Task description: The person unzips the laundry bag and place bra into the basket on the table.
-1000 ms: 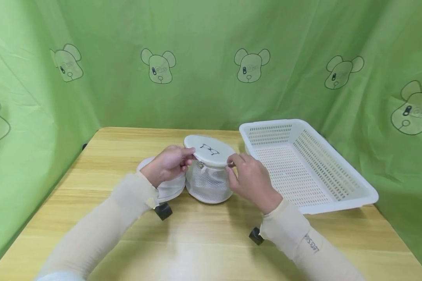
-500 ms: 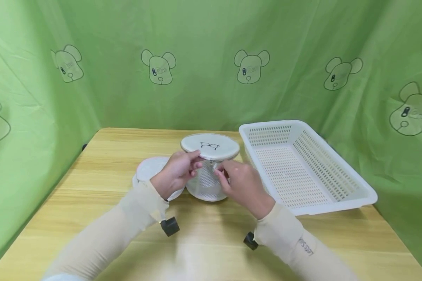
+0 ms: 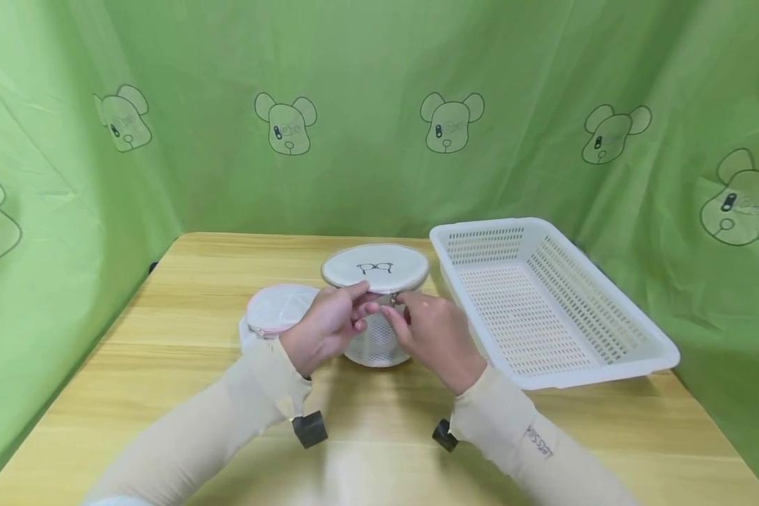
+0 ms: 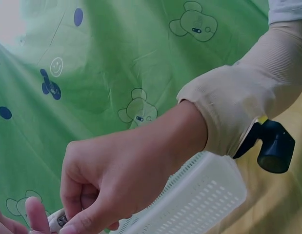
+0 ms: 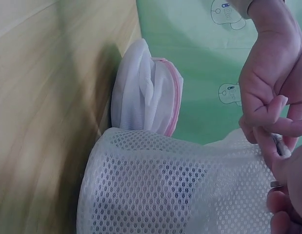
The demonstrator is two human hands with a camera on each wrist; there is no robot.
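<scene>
A white mesh laundry bag [image 3: 376, 266], round and upright, stands on the table with a glasses drawing on its lid. My left hand [image 3: 329, 320] pinches the front of the lid rim, thumb on top. Beside it, my right hand [image 3: 436, 334] pinches the zipper pull [image 3: 393, 299] between thumb and forefinger, just under the rim. The right wrist view shows the mesh side [image 5: 155, 185] close up. In the left wrist view my right hand [image 4: 116, 180] partly hides the metal zipper slider [image 4: 62, 220].
A second, flatter white mesh bag [image 3: 281, 307] with pink trim lies just left, partly behind my left hand. To the right stands a white perforated plastic basket [image 3: 632, 337]. Green printed curtains [image 3: 367, 183] enclose the wooden table [image 3: 379, 471].
The lid has turned and levelled out from its earlier tilt. My right hand has moved left from the rim's right side to the front, and my left hand has shifted right along the rim.
</scene>
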